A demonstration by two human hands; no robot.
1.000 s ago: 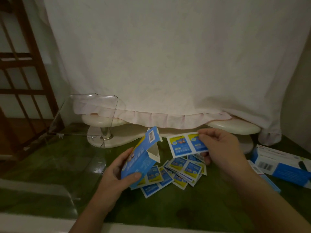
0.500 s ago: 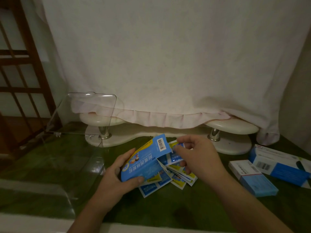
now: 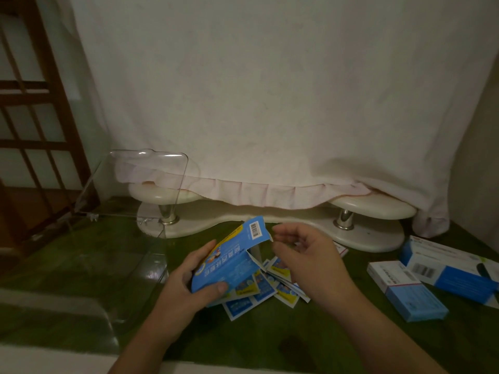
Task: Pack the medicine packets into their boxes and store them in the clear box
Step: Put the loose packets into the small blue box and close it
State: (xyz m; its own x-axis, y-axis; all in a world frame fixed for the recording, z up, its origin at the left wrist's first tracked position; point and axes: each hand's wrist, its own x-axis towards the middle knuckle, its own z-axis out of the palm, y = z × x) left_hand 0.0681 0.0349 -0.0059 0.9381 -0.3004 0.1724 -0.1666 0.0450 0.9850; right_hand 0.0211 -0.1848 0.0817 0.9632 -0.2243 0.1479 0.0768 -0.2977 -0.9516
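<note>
My left hand (image 3: 186,282) grips a blue medicine box (image 3: 229,261), tilted, with its barcode flap (image 3: 256,229) open at the upper end. My right hand (image 3: 305,255) hovers just right of the box's open mouth, fingers loosely curled, with nothing visibly in them. Several blue and yellow medicine packets (image 3: 272,286) lie in a loose pile on the green surface under both hands. The clear box (image 3: 81,238) stands open at the left, its lid (image 3: 151,179) raised.
Two more cartons lie at the right: a small white and blue box (image 3: 405,291) and a longer blue and white box (image 3: 448,268). A cream stand (image 3: 270,211) sits behind the pile under a white cloth (image 3: 270,103). A wooden frame (image 3: 40,130) is at far left.
My right hand carried a pair of packets from above the pile to the box's mouth; they are now out of sight and the hand is drawn slightly back. The box tilted flatter.
</note>
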